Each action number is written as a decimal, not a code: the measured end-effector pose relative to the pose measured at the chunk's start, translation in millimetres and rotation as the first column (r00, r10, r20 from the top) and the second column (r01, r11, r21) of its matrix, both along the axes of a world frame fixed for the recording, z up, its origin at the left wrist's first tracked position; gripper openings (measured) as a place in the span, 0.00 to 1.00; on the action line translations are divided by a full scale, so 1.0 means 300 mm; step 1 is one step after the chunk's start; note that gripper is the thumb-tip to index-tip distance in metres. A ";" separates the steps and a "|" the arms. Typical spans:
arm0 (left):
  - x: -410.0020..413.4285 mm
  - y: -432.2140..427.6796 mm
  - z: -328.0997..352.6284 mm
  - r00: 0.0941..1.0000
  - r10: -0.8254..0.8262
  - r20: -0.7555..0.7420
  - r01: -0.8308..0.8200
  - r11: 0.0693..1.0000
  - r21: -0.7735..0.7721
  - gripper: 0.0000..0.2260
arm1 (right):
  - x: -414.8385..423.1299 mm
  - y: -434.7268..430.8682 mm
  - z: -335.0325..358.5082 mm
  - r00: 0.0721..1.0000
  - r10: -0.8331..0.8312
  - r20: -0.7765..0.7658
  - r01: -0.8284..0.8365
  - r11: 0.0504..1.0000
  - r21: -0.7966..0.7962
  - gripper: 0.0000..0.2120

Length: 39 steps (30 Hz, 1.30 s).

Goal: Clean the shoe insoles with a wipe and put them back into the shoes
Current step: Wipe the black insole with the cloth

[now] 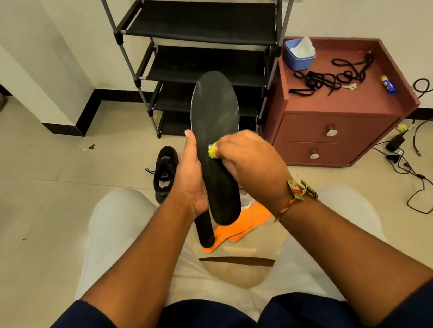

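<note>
Wiping in progress: black insole is gripped by the left hand, toe toward 12 o'clock; yellow wipe is pinched onto it by the right hand. On the floor, black shoe lies at 8 o'clock, orange insoles at 5 o'clock. Reinsertion judged pending.

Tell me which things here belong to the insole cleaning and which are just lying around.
In the job: black insole in the left hand, yellow wipe in the right hand, black shoe, orange insoles, blue tissue tub.
Lying about: key, small tube, floor cables.
</note>
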State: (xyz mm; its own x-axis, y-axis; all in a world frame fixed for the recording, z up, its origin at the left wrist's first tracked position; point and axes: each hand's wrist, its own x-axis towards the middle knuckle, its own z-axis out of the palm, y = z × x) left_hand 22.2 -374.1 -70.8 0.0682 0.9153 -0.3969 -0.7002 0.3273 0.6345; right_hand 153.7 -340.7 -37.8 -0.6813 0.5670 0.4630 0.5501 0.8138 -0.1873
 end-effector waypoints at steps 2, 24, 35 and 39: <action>0.012 -0.009 0.009 0.997 -0.058 -0.040 0.058 0.998 -0.017 0.36 | -0.001 0.070 0.042 0.995 -0.086 -0.042 0.088 0.995 0.044 0.05; 0.014 -0.004 0.023 0.953 -0.297 -0.063 0.296 0.955 -0.024 0.44 | -0.009 0.212 0.149 0.906 -0.301 -0.297 0.281 0.953 -0.111 0.02; 0.017 -0.011 0.028 0.953 -0.298 -0.045 0.298 0.954 -0.022 0.45 | 0.044 0.293 0.151 0.887 -0.360 -0.290 0.337 0.933 -0.129 0.04; 0.018 -0.007 0.019 0.966 -0.257 -0.028 0.256 0.967 -0.016 0.42 | 0.016 0.236 0.131 0.921 -0.298 -0.250 0.270 0.952 -0.142 0.03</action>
State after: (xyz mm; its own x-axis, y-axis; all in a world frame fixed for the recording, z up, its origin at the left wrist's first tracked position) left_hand 27.6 -376.2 -65.1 0.2882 0.8640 -0.4129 -0.5732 0.5010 0.6484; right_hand 158.5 -269.8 1.5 -0.3444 0.7724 0.5336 0.6739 0.5991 -0.4323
